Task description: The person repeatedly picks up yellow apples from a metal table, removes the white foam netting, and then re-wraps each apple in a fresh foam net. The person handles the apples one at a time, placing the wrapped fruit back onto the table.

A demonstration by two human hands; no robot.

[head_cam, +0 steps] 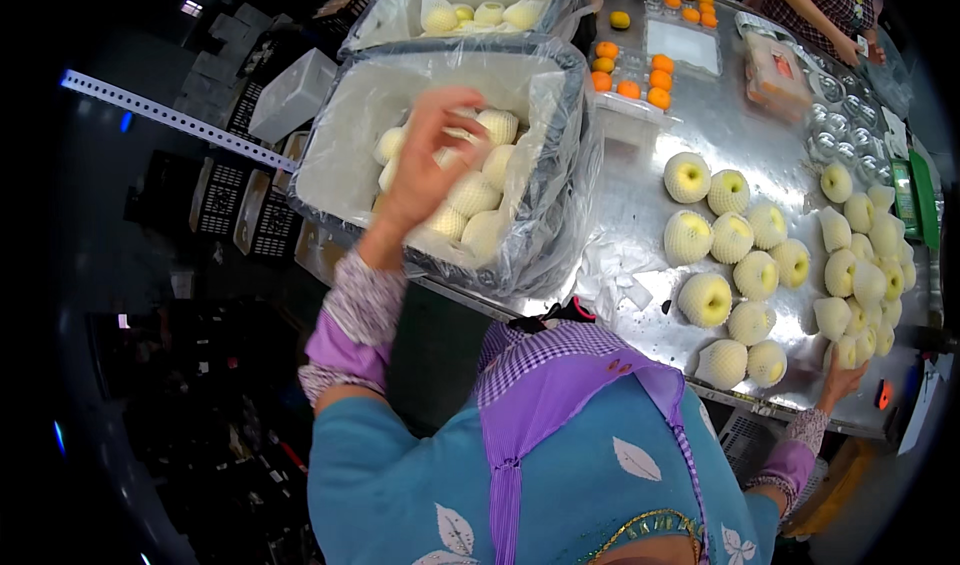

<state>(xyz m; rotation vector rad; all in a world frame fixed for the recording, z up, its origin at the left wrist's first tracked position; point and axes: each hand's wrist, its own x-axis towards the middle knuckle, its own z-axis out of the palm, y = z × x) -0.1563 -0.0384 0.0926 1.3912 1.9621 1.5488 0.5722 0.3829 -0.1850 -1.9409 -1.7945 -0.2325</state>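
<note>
My left hand (439, 152), blurred, is over a plastic-lined crate (559, 115), its fingers curled apart with nothing seen between them. Below it lie several pale fruits in white foam nets (472, 194), partly hidden by the hand and wrist. At the table's near right, my right hand (844, 383) has its fingers around a foam-netted yellow-green fruit (845, 353), an apple or a pear, at the near end of a piled group (870, 280). Left of that pile, more netted fruits (731, 239) sit spaced out on the metal table (630, 182).
Another lined crate (390, 17) with netted fruit stands behind. Orange citrus (628, 89) sits in clear trays near a white tray (682, 46). Clear clamshell packs (840, 134) line the far right. A co-worker's hand (850, 51) is beyond them. A perforated metal bar (180, 122) juts out left.
</note>
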